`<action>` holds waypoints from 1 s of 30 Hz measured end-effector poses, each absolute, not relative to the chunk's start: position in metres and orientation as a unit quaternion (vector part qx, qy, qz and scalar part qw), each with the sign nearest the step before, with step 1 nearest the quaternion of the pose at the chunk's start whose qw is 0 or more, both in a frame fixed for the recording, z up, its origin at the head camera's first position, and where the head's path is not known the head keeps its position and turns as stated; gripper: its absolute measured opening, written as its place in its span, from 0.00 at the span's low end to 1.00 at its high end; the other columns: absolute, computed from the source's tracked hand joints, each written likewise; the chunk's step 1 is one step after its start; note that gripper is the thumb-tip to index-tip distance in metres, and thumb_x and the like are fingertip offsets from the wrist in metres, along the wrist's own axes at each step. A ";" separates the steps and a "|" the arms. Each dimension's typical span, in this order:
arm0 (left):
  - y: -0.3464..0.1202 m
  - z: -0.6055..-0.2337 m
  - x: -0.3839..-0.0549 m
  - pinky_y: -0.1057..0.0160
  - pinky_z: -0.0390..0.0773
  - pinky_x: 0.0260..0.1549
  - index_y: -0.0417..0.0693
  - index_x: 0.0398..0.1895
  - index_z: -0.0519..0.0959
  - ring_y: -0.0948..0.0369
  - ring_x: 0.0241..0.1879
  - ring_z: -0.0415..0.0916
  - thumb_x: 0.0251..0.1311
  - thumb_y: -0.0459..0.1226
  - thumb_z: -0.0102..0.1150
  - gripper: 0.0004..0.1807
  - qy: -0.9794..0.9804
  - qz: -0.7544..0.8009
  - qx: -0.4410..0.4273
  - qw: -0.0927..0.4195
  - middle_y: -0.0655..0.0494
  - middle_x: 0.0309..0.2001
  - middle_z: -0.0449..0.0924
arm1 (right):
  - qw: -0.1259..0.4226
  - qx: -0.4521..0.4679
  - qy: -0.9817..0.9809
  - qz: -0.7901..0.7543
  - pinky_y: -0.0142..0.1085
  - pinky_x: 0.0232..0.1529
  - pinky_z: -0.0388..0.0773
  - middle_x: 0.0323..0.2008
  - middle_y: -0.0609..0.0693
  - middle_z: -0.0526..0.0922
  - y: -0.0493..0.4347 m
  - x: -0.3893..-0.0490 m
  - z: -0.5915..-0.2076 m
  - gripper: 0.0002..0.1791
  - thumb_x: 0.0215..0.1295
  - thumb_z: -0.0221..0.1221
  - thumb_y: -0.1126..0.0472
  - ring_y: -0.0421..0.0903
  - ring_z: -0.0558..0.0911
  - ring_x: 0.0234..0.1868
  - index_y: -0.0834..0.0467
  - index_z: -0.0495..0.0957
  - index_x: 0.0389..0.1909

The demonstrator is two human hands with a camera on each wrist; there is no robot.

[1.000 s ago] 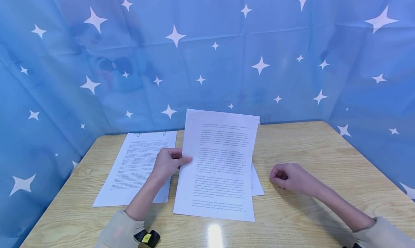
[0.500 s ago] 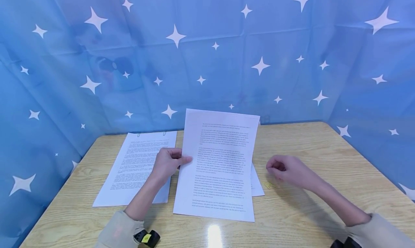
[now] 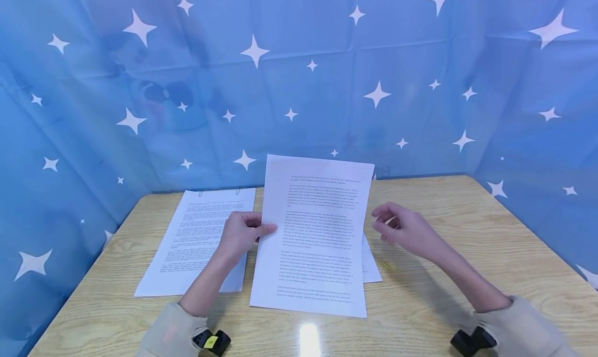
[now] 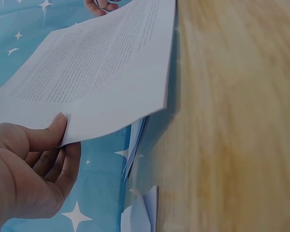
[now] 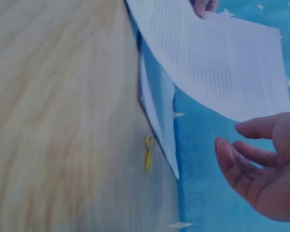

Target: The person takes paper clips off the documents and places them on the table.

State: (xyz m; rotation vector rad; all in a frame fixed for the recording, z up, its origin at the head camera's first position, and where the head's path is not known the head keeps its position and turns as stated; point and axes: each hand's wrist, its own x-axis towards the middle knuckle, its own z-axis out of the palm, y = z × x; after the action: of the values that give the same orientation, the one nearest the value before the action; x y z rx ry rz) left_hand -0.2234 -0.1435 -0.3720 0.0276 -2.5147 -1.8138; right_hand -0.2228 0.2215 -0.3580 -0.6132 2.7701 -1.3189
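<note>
My left hand [image 3: 243, 232] pinches the left edge of printed sheets of paper [image 3: 317, 237] between thumb and fingers. The sheets are raised and tilted, with their upper end bowing in the left wrist view [image 4: 101, 63]. My right hand [image 3: 404, 230] hovers just right of them, thumb and forefinger apart and the other fingers bent. Nothing shows between its fingertips in the right wrist view. Small yellow clips [image 3: 389, 266] lie on the table below that hand. Partly hidden behind the raised sheets, more paper [image 3: 371, 266] lies on the table.
A second stack of printed pages [image 3: 196, 237] lies at the left, with two paper clips on its top edge. Wooden table [image 3: 467, 227] surrounds the papers. A blue curtain with white stars [image 3: 299, 87] hangs along the back and sides.
My right hand has risen from the yellow clips and moved left toward the sheets, its fingers loosening from a pinch. The left hand and its sheets stay almost still.
</note>
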 end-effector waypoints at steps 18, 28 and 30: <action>-0.144 -0.371 -0.223 0.63 0.77 0.33 0.38 0.40 0.88 0.60 0.31 0.79 0.56 0.31 0.73 0.09 -0.806 -0.592 0.016 0.020 0.52 0.29 0.85 | -0.001 -0.162 0.865 -0.475 0.45 0.32 0.82 0.43 0.59 0.81 0.195 -0.239 -0.355 0.29 0.71 0.63 0.52 0.62 0.83 0.33 0.64 0.67 0.64; -0.147 -0.370 -0.226 0.62 0.78 0.33 0.38 0.39 0.88 0.59 0.31 0.79 0.56 0.31 0.73 0.08 -0.797 -0.603 0.021 0.012 0.52 0.29 0.84 | 0.010 -0.190 0.852 -0.488 0.42 0.29 0.80 0.27 0.57 0.81 0.194 -0.239 -0.357 0.13 0.73 0.61 0.60 0.60 0.81 0.28 0.64 0.76 0.50; -0.148 -0.370 -0.226 0.62 0.79 0.34 0.37 0.39 0.88 0.59 0.31 0.80 0.56 0.30 0.73 0.08 -0.793 -0.608 0.021 0.010 0.51 0.30 0.85 | 0.019 -0.194 0.850 -0.489 0.42 0.28 0.80 0.25 0.57 0.80 0.194 -0.239 -0.356 0.11 0.73 0.60 0.59 0.62 0.80 0.28 0.64 0.77 0.47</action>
State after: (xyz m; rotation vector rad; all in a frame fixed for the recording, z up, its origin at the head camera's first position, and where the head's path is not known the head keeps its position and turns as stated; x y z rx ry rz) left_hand -0.2257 -0.1475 -0.3696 0.0654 -2.4773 -1.8997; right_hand -0.2387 0.1936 -0.3561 -0.6015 2.6397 -1.5183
